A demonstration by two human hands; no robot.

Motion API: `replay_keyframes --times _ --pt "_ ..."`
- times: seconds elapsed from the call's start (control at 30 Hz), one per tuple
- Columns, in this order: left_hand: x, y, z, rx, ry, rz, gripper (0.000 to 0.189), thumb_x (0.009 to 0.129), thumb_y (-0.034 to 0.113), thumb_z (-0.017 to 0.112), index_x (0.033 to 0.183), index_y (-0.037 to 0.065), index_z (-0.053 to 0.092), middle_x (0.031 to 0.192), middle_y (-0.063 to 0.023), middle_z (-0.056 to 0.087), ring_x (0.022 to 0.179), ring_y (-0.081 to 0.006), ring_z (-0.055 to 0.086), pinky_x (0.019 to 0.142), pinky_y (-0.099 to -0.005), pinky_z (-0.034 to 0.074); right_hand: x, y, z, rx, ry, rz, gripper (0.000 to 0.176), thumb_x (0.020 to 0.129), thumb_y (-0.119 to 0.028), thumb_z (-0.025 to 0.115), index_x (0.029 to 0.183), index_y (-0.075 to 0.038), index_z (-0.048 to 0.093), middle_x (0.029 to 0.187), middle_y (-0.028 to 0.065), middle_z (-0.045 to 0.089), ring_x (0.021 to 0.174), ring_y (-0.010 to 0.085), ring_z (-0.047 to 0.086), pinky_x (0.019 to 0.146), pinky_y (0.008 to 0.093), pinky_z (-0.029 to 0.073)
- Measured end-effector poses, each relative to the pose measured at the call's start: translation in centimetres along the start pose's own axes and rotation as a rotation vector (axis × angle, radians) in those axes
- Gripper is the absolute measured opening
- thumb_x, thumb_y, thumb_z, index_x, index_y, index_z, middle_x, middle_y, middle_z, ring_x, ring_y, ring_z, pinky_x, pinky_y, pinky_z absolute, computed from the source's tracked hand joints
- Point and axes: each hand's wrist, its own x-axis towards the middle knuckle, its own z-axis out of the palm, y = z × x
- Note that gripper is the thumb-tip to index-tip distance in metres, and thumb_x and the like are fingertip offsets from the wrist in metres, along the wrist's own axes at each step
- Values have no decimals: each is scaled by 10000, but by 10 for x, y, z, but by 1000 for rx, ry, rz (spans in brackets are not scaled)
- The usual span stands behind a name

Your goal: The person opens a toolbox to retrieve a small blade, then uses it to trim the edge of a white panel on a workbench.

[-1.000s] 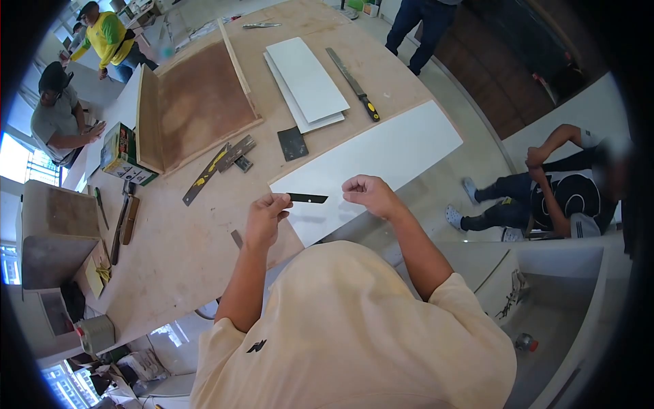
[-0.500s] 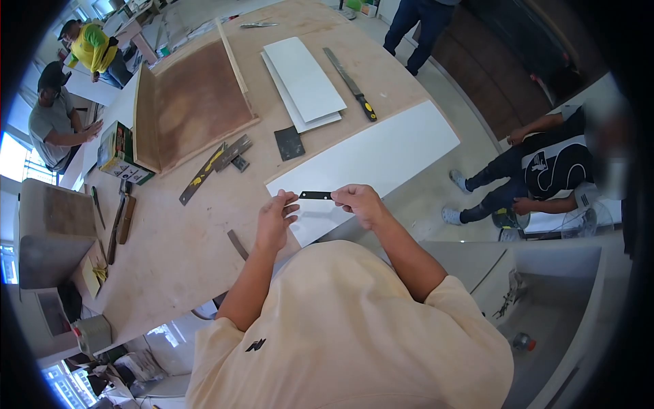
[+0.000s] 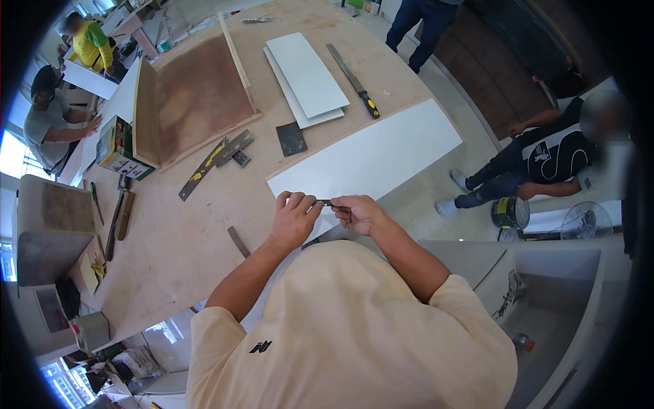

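Observation:
A small black strip (image 3: 326, 202) is mostly covered by my fingers, with only a short piece showing between the two hands. My left hand (image 3: 294, 217) has its fingers closed round the strip's left end. The right end is pinched by my right hand (image 3: 360, 214). Both hands are over the near-left end of a long white panel (image 3: 381, 153) lying on the wooden table. Beyond it lie a black square pad (image 3: 291, 139), two stacked white boards (image 3: 310, 75) and a file with a black and yellow handle (image 3: 353, 80).
An open wooden frame (image 3: 197, 95) stands at the back left by a box (image 3: 122, 151). Metal blades (image 3: 214, 160) and hand tools (image 3: 126, 215) lie on the table (image 3: 184, 252). Several people are around, one seated at the right (image 3: 555, 157).
My left hand has turned over and closed onto the black strip, hiding most of it. My right hand has shifted slightly. At the back left, a person now has a white board in front of them.

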Motion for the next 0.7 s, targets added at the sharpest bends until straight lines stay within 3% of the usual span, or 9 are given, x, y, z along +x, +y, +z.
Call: replay_keyframes --times 0.07,0.17,0.23,0.33,0.43,0.53,0.7 --pt "-1 0 1 1 2 7 253 779 113 648 1025 97 701 1021 -12 632 1004 -196 583 945 -436 381 -2 2 -1 -19 7 19 191 898 -269 753 944 -93 694 898 -2 675 785 85 623 670 287 491" --pt "-6 -12 4 -77 19 -185 209 774 53 718 979 91 696 957 -15 634 907 -202 596 853 -390 421 -7 4 -4 -179 59 -40 337 879 -380 773 1017 -79 711 985 27 685 868 123 633 730 315 499" --pt "-26 -31 13 -382 136 -576 145 838 52 703 981 65 691 936 -21 641 862 -189 607 798 -362 444 -2 11 -16 -402 136 -192 462 868 -432 775 1099 -37 711 1077 75 693 936 175 647 800 354 520" --pt "-57 -62 -9 -864 231 -1255 100 959 86 644 1040 34 669 909 -23 656 789 -145 616 706 -297 469 -1 16 -20 -1043 305 -583 583 862 -436 762 1227 9 663 1224 154 658 1073 286 641 937 426 504" --pt "-77 -71 -39 -1245 485 -1571 137 988 119 630 1101 43 642 895 -10 644 757 -116 594 691 -284 479 30 31 -26 -1363 299 -848 665 856 -431 747 1331 6 584 1393 195 554 1262 354 552 1054 516 430" --pt "-110 -85 -40 -1592 463 -1567 162 1002 138 621 1146 64 619 881 -5 622 730 -115 577 680 -273 486 46 32 -10 -1652 246 -864 733 875 -433 722 1435 -22 487 1523 188 430 1428 362 390 1142 557 329" --pt "-105 -78 -35 -1689 482 -1529 105 1001 144 633 1070 66 640 808 9 605 683 -104 559 635 -284 488 64 14 30 -1813 194 -745 742 921 -482 649 1500 -74 425 1630 120 291 1512 329 244 1198 578 226"
